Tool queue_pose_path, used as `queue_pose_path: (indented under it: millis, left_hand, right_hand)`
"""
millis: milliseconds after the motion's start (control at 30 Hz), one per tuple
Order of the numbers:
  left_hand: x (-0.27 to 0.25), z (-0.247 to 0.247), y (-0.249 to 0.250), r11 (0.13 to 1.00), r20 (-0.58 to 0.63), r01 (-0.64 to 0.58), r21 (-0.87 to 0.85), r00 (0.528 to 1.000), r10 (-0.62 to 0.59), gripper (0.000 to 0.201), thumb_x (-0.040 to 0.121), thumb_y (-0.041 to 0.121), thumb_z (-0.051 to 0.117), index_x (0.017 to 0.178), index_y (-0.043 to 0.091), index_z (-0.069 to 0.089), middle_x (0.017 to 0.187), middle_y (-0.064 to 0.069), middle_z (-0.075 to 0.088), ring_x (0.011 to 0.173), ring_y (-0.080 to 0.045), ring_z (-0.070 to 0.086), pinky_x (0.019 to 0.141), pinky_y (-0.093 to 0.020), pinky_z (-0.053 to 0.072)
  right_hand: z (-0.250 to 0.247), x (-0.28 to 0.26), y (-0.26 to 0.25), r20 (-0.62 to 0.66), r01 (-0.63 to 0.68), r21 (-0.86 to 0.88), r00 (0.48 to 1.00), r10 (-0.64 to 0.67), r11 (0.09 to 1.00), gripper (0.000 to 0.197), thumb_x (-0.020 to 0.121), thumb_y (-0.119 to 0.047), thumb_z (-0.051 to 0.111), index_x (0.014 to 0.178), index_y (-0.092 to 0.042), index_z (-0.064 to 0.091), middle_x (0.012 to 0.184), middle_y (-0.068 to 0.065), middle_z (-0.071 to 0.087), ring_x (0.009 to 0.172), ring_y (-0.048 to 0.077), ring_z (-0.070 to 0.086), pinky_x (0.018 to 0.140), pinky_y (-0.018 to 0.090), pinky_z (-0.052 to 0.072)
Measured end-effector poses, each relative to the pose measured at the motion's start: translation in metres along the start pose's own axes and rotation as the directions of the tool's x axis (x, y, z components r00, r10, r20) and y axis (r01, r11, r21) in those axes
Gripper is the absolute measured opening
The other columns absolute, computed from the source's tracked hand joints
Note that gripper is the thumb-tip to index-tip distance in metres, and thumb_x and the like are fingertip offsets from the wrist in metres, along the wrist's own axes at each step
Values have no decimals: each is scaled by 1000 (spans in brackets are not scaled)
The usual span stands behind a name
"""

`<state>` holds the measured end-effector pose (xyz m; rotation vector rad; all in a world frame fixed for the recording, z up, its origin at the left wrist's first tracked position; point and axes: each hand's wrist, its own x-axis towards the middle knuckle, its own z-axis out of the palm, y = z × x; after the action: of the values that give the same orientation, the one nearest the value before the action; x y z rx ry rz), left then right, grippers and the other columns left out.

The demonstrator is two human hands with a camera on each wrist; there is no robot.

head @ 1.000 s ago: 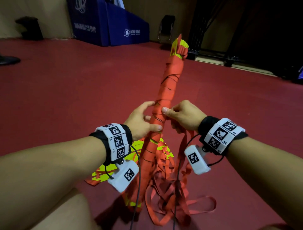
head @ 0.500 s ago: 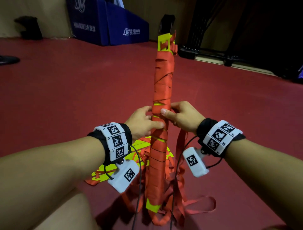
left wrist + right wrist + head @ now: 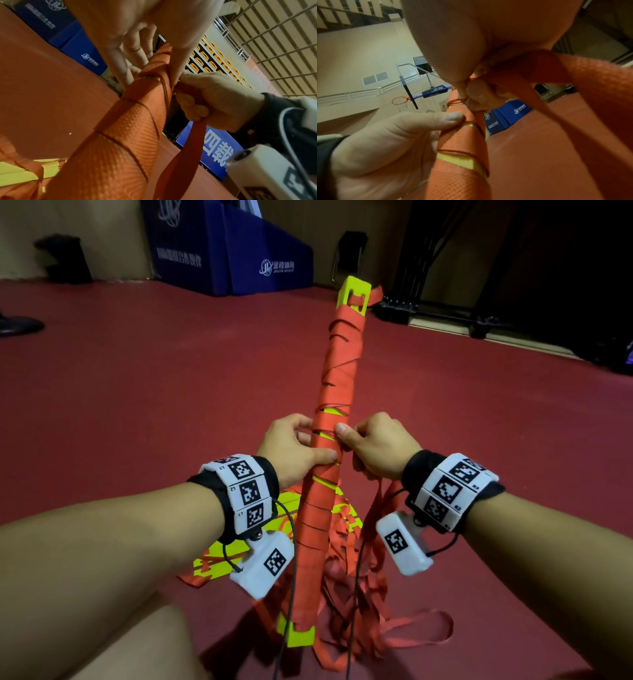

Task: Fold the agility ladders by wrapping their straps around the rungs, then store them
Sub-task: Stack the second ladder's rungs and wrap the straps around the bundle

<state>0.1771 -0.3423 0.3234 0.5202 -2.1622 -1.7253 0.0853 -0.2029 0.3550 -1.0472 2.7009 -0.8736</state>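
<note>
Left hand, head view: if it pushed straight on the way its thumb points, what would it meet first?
The left hand already grips the wrapped bundle; straight beyond that, its thumb would probably meet the right hand.

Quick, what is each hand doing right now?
Left hand: closed, gripping the bundle of strap-wrapped rungs.
Right hand: closed, pinching the loose strap against the bundle.

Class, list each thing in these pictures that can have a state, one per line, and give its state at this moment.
Rung bundle: held upright, mostly wrapped in orange strap, yellow showing at both ends.
Loose strap: unwound, hanging from the right hand.
Left hand: grips the bundle.
Right hand: pinches the strap against the bundle.
Second ladder: on the floor, unwrapped.
</note>
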Motion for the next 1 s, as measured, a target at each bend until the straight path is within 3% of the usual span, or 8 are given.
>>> queue_pose_path:
  millis: [133, 233, 367, 533, 667, 833, 933, 1000]
  left_hand:
    - [2, 2, -4, 1000, -42, -2, 23, 999, 3, 65, 35, 41, 86, 95, 27, 64, 79, -1, 76, 75, -27, 76, 74, -57, 61]
    - [3, 1, -4, 1000, -57, -1, 24, 998, 2, 65, 34, 42, 85, 94, 26, 65, 79, 0, 77, 75, -25, 76, 75, -57, 61]
    - [4, -1, -2, 999, -84, 3, 43, 996, 1, 65, 32, 45, 84, 93, 28, 67, 80, -1, 76, 78, -27, 76, 74, -57, 61]
    - [4, 2, 0, 996, -79, 3, 86, 997, 4, 64, 33, 44, 83, 92, 28, 65, 90, -10, 74, 83, -37, 73, 71, -53, 60]
    - [6, 4, -5, 990, -42, -26, 140, 999, 32, 67, 29, 51, 77, 91, 31, 63, 87, -8, 73, 69, -29, 68, 67, -50, 57]
    - [5, 2, -5, 957, -56, -81, 280, 993, 101, 56, 47, 39, 86, 94, 27, 56, 81, 7, 65, 75, -22, 65, 69, -41, 57]
    - [1, 0, -2, 882, -36, -153, 446, 981, 188, 49, 66, 33, 85, 96, 24, 47, 80, 9, 63, 78, -22, 60, 66, -33, 42]
    - [-2, 0, 0, 852, 4, -189, 488, 977, 215, 48, 70, 32, 82, 99, 26, 44, 88, 6, 66, 84, -28, 62, 73, -36, 46]
  right_hand:
    - [3, -2, -3, 78, -32, 86, 997, 25, 996, 51, 105, -36, 42, 77, -2, 68, 66, 11, 73, 47, 17, 66, 47, 20, 45]
    - [1, -2, -4, 94, -19, 137, 996, 6, 990, 38, 104, -27, 48, 80, -4, 69, 70, 7, 74, 54, 19, 71, 53, 27, 52]
    - [-5, 2, 6, -52, -7, 79, 999, 11, 997, 34, 95, -36, 64, 69, -14, 68, 61, 0, 72, 48, 3, 63, 55, 22, 49]
    - [-3, 10, 17, -74, -74, 231, 993, 93, 970, 35, 96, -29, 62, 65, -14, 66, 52, -2, 64, 48, 13, 64, 55, 26, 48]
    - [0, 14, 15, -138, -82, 260, 983, 121, 962, 38, 95, -30, 62, 61, -12, 64, 45, -4, 56, 38, 10, 50, 52, 25, 40]
    - [2, 15, 9, -176, -62, 337, 976, 128, 939, 47, 94, -33, 61, 53, -11, 61, 44, -3, 55, 42, 12, 47, 61, 34, 39]
    - [2, 6, -4, -200, -44, 264, 975, 100, 964, 58, 88, -53, 64, 55, -6, 63, 47, 0, 55, 48, 17, 49, 59, 36, 40]
    - [2, 0, -12, -206, -63, 172, 974, 98, 983, 77, 79, -69, 65, 68, 7, 63, 56, 10, 57, 55, 24, 52, 56, 36, 39]
